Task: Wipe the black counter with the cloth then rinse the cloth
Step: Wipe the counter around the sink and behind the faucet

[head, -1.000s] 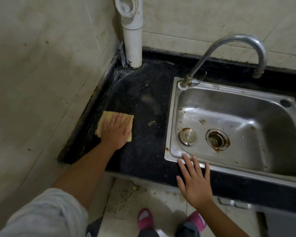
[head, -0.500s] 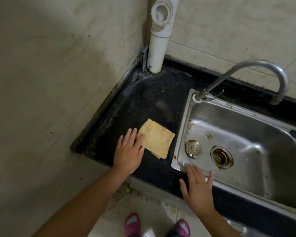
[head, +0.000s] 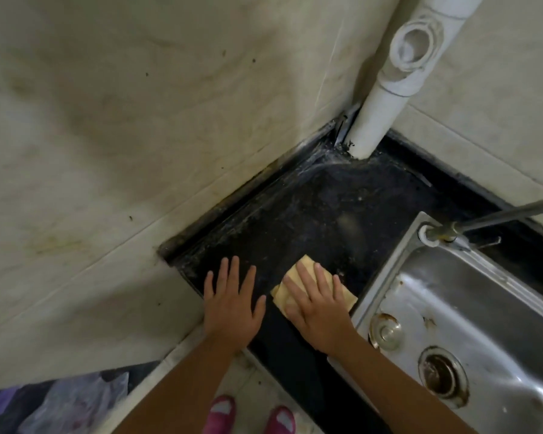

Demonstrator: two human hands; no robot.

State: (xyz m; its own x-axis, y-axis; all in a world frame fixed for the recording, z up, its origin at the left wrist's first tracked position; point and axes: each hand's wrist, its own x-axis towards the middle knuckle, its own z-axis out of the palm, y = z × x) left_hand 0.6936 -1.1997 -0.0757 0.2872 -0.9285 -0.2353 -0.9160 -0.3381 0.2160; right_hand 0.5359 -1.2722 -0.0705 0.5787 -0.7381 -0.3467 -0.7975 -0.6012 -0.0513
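Head view: right hand (head: 317,311) pressing flat, fingers straight, on folded yellow cloth (head: 304,277) atop speckled black stone counter (head: 311,220); left hand (head: 231,311) resting flat, fingers spread, alongside.

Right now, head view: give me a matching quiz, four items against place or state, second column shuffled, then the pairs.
Items:
1. folded yellow cloth
2. left hand
3. white plastic pipe
4. round metal drain

States:
A. stands in the back corner of the black counter
B. set in the floor of the steel sink
C. flat on bare counter, fingers spread
D. pressed under the right hand

Pairs: 1-D, 2-C, 3-A, 4-B
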